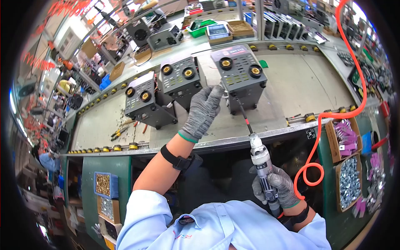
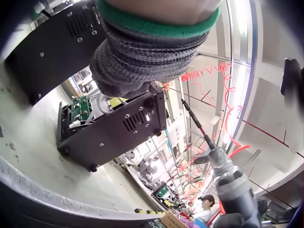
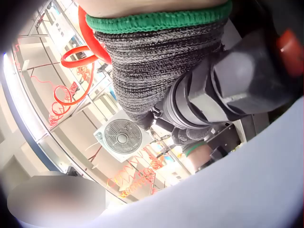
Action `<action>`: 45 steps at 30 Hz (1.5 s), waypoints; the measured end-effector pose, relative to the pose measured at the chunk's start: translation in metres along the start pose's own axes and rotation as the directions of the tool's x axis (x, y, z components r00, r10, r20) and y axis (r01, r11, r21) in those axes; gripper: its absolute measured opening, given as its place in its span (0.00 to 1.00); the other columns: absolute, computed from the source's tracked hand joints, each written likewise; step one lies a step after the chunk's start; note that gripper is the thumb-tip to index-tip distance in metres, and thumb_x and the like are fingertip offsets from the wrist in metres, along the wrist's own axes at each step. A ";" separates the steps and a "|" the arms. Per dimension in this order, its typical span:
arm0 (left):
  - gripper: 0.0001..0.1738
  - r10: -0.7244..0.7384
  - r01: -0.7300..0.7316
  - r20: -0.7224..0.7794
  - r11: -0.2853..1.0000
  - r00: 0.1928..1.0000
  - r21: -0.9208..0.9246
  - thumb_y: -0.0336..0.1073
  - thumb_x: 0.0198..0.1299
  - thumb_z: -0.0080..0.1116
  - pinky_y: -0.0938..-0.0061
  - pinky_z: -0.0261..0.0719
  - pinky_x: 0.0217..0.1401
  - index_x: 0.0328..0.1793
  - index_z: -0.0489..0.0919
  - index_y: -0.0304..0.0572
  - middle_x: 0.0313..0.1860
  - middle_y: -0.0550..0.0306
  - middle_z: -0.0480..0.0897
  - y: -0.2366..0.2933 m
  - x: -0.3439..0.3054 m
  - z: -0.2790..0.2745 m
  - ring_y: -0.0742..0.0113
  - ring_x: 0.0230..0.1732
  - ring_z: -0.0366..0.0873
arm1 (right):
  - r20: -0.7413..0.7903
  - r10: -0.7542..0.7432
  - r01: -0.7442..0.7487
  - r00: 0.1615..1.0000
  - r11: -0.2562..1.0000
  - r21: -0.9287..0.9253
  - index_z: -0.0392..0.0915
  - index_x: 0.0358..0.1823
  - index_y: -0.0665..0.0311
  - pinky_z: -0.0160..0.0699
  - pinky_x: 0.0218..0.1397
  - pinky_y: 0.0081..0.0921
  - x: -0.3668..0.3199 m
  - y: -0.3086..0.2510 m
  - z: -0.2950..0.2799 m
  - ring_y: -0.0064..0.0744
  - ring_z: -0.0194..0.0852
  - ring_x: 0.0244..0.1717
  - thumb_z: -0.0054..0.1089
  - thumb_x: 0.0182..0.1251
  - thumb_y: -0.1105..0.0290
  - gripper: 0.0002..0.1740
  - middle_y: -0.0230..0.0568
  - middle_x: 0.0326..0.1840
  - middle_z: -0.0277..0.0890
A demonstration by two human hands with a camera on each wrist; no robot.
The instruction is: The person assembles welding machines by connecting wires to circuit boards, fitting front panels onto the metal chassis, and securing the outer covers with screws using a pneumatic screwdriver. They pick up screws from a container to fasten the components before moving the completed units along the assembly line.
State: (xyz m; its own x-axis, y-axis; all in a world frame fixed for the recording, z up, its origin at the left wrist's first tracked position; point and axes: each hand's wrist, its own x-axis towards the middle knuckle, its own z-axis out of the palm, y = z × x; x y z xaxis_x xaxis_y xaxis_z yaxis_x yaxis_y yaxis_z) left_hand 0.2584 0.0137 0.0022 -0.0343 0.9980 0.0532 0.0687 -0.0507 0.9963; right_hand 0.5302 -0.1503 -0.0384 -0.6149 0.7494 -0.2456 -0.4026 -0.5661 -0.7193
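Note:
In the head view, three dark metal cases with brass-centred round sockets stand on the bench: a left case (image 1: 143, 104), a middle case (image 1: 181, 89) and a right case (image 1: 241, 81). My gloved left hand (image 1: 201, 111) is at the right case's left edge, fingers together and loosely bent. My gloved right hand (image 1: 280, 186) grips a pneumatic screwdriver (image 1: 261, 160), its long bit pointing at the right case's near lower side. Contact at the bit's tip is hard to tell. In the left wrist view, a case (image 2: 114, 135) shows a green circuit board (image 2: 81, 108) inside; the left fingers are mostly hidden.
A red air hose (image 1: 320, 125) curls down beside my right hand. Pliers (image 1: 120, 132) lie left on the bench (image 1: 308, 79). Below left is a blue bin of brass parts (image 1: 104, 184); at right, a box of metal parts (image 1: 349, 183). Trays and a fan housing stand beyond.

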 end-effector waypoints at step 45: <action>0.22 0.196 -0.210 0.172 0.975 0.965 0.067 0.52 0.77 0.57 0.81 0.66 0.29 0.43 0.78 0.38 0.26 0.68 0.72 -0.007 0.029 0.010 0.81 0.27 0.66 | -0.006 0.085 -0.084 0.996 0.991 0.101 0.72 0.64 0.69 0.79 0.19 0.22 0.013 -0.030 0.004 0.31 0.79 0.23 0.65 0.69 0.43 0.38 0.42 0.32 0.81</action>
State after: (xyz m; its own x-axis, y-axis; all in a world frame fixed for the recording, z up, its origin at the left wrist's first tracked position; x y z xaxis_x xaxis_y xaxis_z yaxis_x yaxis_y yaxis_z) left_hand 0.2670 0.0429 -0.0043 0.1514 0.9601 0.2353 0.1408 -0.2565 0.9562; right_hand 0.5312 -0.1248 -0.0171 -0.6426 0.7008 -0.3097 -0.4160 -0.6586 -0.6271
